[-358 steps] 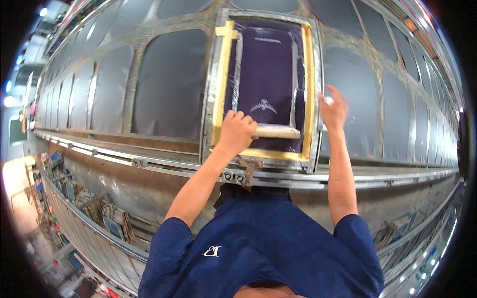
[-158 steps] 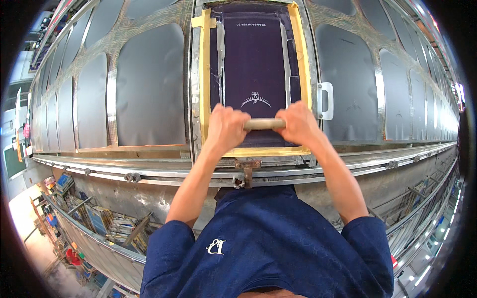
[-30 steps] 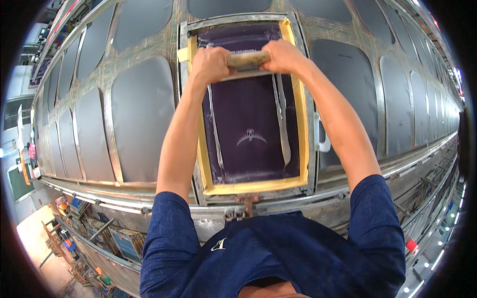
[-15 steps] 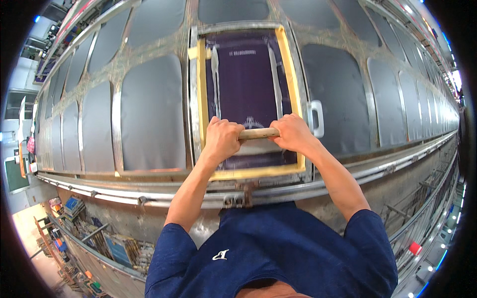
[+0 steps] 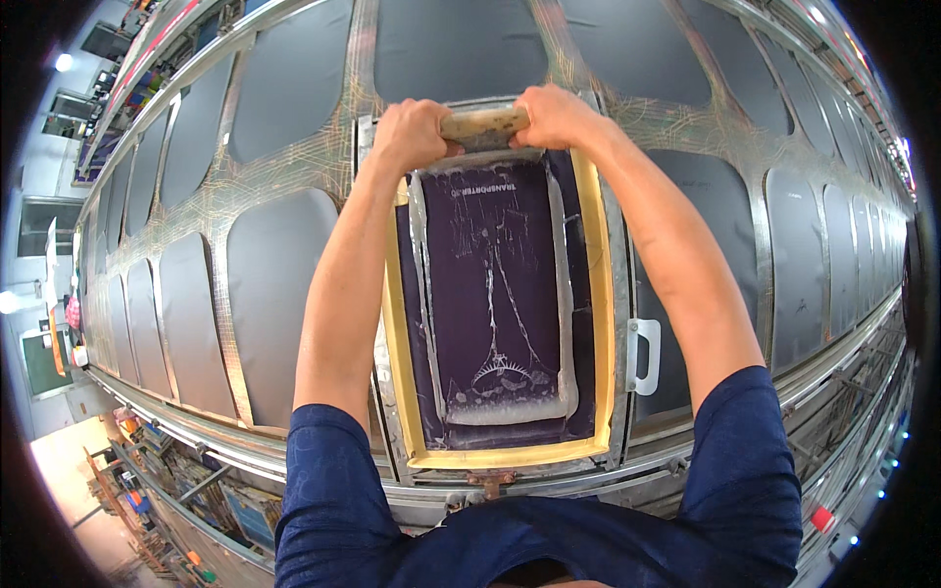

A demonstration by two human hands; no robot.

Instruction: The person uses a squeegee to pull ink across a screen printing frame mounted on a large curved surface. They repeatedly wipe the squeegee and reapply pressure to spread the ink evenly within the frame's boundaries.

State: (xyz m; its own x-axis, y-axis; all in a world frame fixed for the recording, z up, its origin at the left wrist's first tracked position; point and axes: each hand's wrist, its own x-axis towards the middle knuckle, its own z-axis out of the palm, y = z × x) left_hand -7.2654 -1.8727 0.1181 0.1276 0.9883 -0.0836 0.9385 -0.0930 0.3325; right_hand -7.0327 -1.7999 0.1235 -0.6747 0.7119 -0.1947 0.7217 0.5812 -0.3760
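Both my hands grip a wooden-handled squeegee [image 5: 483, 123] at the far end of a screen-printing frame. My left hand [image 5: 416, 133] is closed round its left end, my right hand [image 5: 555, 118] round its right end. The frame's dark purple mesh [image 5: 490, 284] shows below the squeegee, with pale lettering, a spiky arc design and thin white streaks. Greyish-white residue [image 5: 510, 407] borders the printed area. Yellow tape [image 5: 510, 457] lines the inside of the metal frame [image 5: 618, 323]. A white handle [image 5: 643, 357] sticks out on the frame's right side.
Rows of dark grey fabric panels [image 5: 284, 284] lie on the long printing table, left, right and beyond the frame. A metal rail [image 5: 235, 446] runs along its near edge. Below left are racks with stored frames [image 5: 250, 514]; a red object [image 5: 821, 517] is low at right.
My hands have carried the squeegee away from me, from the near part of the screen to its far end. More of the mesh and its design now shows, and my arms are stretched out.
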